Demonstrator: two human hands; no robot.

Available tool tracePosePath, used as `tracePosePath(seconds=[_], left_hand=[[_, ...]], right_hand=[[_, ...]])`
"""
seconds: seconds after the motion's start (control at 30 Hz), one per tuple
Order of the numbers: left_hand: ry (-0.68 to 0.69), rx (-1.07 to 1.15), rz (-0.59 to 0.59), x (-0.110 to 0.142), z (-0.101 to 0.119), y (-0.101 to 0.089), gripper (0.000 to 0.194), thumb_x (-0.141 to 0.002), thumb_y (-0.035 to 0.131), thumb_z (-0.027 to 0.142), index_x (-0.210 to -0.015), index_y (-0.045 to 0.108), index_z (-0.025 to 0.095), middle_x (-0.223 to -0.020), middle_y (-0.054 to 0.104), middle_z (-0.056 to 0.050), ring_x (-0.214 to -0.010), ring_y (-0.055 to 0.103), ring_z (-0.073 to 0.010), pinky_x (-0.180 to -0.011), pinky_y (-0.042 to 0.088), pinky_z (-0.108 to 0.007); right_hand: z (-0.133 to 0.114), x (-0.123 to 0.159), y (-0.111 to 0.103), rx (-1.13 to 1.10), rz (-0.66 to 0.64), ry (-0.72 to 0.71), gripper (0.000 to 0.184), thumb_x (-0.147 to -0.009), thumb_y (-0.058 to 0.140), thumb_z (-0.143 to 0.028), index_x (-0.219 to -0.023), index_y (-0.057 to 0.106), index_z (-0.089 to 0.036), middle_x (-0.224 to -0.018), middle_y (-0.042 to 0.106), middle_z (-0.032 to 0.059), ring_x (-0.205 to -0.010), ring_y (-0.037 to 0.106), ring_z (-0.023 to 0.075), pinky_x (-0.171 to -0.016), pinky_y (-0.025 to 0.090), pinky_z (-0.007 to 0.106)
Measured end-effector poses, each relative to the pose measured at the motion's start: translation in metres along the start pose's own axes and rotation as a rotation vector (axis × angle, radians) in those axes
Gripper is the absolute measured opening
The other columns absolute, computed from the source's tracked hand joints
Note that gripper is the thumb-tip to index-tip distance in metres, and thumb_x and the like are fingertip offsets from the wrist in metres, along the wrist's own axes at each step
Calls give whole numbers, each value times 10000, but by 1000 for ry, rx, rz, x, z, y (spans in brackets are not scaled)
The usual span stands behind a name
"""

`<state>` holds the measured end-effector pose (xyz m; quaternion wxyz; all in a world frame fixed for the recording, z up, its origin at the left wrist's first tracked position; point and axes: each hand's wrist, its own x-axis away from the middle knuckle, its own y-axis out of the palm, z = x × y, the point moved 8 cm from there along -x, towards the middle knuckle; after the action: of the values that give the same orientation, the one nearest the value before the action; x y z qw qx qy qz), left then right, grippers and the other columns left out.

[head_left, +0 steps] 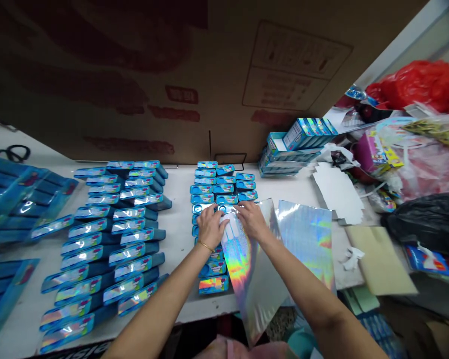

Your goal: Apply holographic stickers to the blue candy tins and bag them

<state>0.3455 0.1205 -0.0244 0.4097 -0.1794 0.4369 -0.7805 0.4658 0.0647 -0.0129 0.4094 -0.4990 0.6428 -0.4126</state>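
Sheet (243, 271), iridescent, is being pinched along far edge by right hand (252, 219); left hand (209, 227), fingers narrowed, is being held at sheet's far left corner, grip not tellable. Well left of sheet: box rows (137, 236), shiny-patched, seemingly done. Just left of sheet: middle boxes (213, 269) are being worked, far ones apparently pending.

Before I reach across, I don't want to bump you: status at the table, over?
Left hand over blue boxes, at the top of the shiny sheet. Right hand on the sheet. Big carton standing behind.
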Motion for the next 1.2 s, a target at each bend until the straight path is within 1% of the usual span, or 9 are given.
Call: tracePosePath(seconds=[0.17, 0.3, 0.4, 0.6, 0.7, 0.87, 0.93, 1.07, 1.2], left_hand=[[-83, -36, 35, 0, 0, 12, 174, -776, 468, 316, -821, 591, 202, -1200, 471, -99, -1127, 359, -277, -891, 289, -442], [-100, -26, 49, 0, -1, 9, 162, -778, 458, 297, -807, 587, 203, -1195, 480, -94, -1132, 357, -277, -898, 277, -450], [-99, -21, 50, 1, 1, 9, 151, -775, 462, 294, -805, 582, 206, -1194, 484, -93, -1132, 362, -278, -890, 281, -449], [-99, 54, 63, -1, -3, 10, 134, -756, 491, 303, -765, 590, 213, -1185, 495, -88, -1131, 373, -284, -885, 286, -454], [-136, 291, 104, -3, -10, 4, 152, -738, 509, 321, -740, 615, 213, -1122, 544, -83, -1107, 408, -272, -902, 294, -440], [-428, 1147, 111, 6, -26, -4, 452, -774, 377, 518, -857, 630, 154, -862, 637, -83, -813, 574, -179, -708, 421, -307], [-552, 1362, 94, 13, -28, -5, 512, -727, 427, 569, -901, 623, 129, -840, 639, -83, -752, 582, -157, -619, 415, -261], [-607, 1401, 137, 16, -42, -17, 453, -547, 694, 413, -891, 619, 127, -696, 615, -14, -629, 553, -101, -569, 388, -214], [-626, 1256, 287, 6, -83, -29, 439, -492, 726, 309, -872, 602, 124, -600, 576, 34, -541, 503, -68, -571, 392, -213]], right_hand=[[-8, 2, 22, 112, -116, -196, 245, -836, 465, -190, -1049, 580, -227, -1064, 576, 75, -956, 475, 195, -776, 391, 332], [-8, 15, 17, 61, -53, -289, 249, -828, 457, -136, -1043, 570, -191, -1136, 546, 89, -1030, 456, 182, -847, 384, 338], [-14, 20, 7, 64, -93, -278, 182, -815, 466, -135, -926, 601, -186, -1068, 579, 90, -977, 487, 187, -810, 402, 339], [-19, 17, -65, -268, -54, -7, 116, -763, 469, -155, -769, 583, -182, -860, 595, 51, -812, 526, 163, -711, 412, 291], [-11, 7, -80, -519, -83, 225, 109, -717, 470, -182, -680, 573, -182, -720, 574, 7, -656, 520, 123, -592, 398, 244], [-1, -7, -46, -979, -110, 592, 140, -627, 545, -300, -635, 559, -161, -513, 501, -33, -510, 484, 101, -469, 358, 210], [-3, -9, -29, -1102, -107, 675, 178, -584, 580, -329, -621, 550, -157, -497, 498, -38, -493, 482, 94, -441, 337, 196], [-14, -13, 1, -1214, -104, 748, 230, -531, 627, -357, -613, 552, -156, -501, 506, -44, -461, 470, 84, -408, 292, 184], [-27, -34, 23, -1112, 58, 675, 226, -549, 639, -372, -573, 570, -158, -507, 519, -41, -493, 466, 89, -473, 334, 204]])
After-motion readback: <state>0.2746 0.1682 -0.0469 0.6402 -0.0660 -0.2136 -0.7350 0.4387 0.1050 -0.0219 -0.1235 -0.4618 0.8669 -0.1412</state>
